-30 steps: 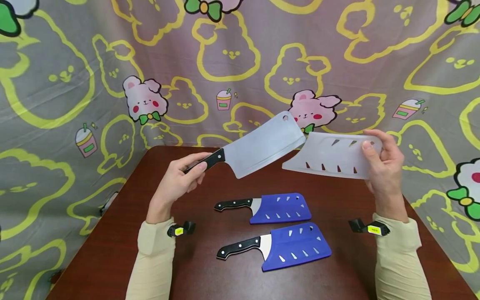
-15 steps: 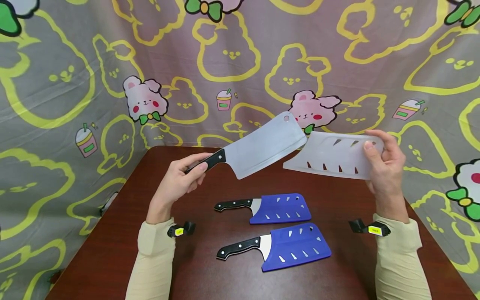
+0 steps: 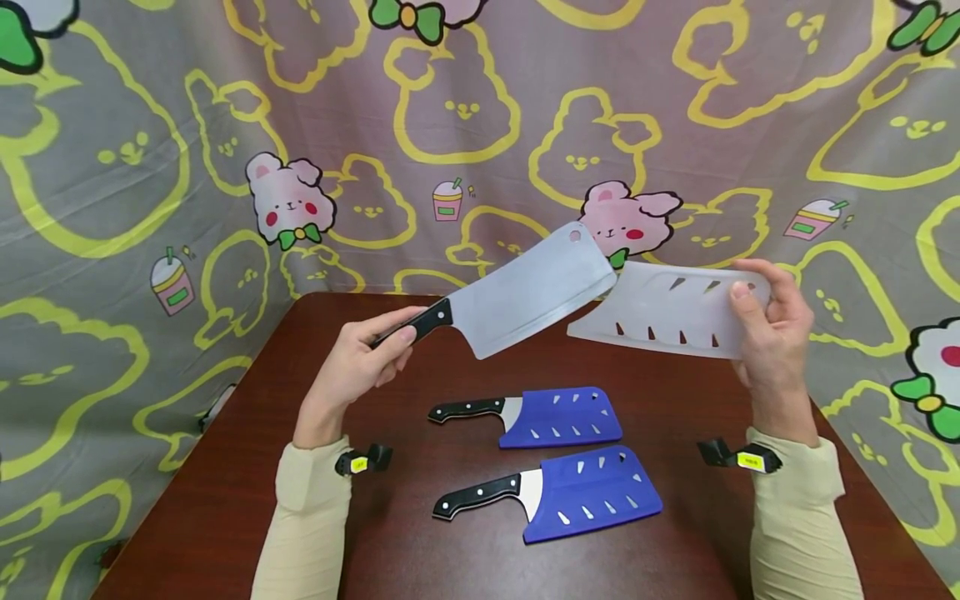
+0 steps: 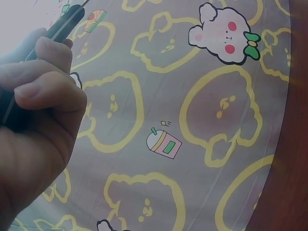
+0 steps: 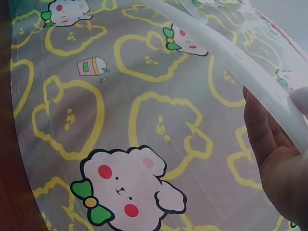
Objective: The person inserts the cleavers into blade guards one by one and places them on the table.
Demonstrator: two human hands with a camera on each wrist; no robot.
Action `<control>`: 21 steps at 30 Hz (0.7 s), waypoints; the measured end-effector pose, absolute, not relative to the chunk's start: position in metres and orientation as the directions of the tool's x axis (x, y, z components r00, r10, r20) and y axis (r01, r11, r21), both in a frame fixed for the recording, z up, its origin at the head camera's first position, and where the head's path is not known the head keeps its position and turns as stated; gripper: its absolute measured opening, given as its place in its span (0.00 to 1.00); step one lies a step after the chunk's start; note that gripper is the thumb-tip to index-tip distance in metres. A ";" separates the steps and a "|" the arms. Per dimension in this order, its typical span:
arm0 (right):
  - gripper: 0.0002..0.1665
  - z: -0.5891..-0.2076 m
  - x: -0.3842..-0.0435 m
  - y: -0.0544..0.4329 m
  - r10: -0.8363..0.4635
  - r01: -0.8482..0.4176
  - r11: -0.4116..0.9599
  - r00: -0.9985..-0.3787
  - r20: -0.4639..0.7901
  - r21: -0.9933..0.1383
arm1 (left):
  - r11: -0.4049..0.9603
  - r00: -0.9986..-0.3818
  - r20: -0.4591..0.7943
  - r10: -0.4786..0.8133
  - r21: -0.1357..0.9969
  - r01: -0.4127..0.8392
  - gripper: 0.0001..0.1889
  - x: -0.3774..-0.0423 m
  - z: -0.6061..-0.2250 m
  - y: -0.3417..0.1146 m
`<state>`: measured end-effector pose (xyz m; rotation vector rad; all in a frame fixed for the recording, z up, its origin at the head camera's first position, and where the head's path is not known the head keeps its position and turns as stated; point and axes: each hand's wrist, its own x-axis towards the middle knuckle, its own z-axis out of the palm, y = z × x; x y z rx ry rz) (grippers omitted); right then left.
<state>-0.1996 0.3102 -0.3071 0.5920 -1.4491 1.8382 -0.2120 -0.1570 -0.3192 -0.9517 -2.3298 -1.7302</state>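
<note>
A bare cleaver with a black riveted handle is held up over the table, its blade slanting up to the right. My left hand grips the handle; in the left wrist view curled fingers wrap it. At the right, my right hand pinches the far end of a white slotted blade guard, thumb in front. The guard's mouth faces the blade tip. Blade end and guard meet at the guard's upper left corner in the head view; whether they touch I cannot tell.
Two cleavers in blue blade guards, a farther one and a nearer one, lie on the dark brown table below the hands, handles to the left. A patterned curtain hangs behind and along both sides.
Both the cleaver and the white guard have shifted very slightly to the right. Each hand keeps its hold, and the two sheathed cleavers lie as before.
</note>
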 end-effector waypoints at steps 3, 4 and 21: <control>0.19 -0.306 -0.199 0.311 0.259 -0.767 -0.127 -0.638 0.725 -0.629 | 0.165 -0.801 0.418 0.428 0.836 0.524 0.16 -0.213 -0.320 -0.157; 0.19 -0.306 -0.199 0.311 0.260 -0.767 -0.127 -0.637 0.726 -0.629 | 0.165 -0.801 0.418 0.428 0.836 0.524 0.16 -0.213 -0.320 -0.157; 0.19 -0.307 -0.197 0.308 0.203 -0.753 -0.066 -0.652 0.730 -0.655 | 0.149 -0.793 0.424 0.437 0.835 0.529 0.15 -0.212 -0.321 -0.153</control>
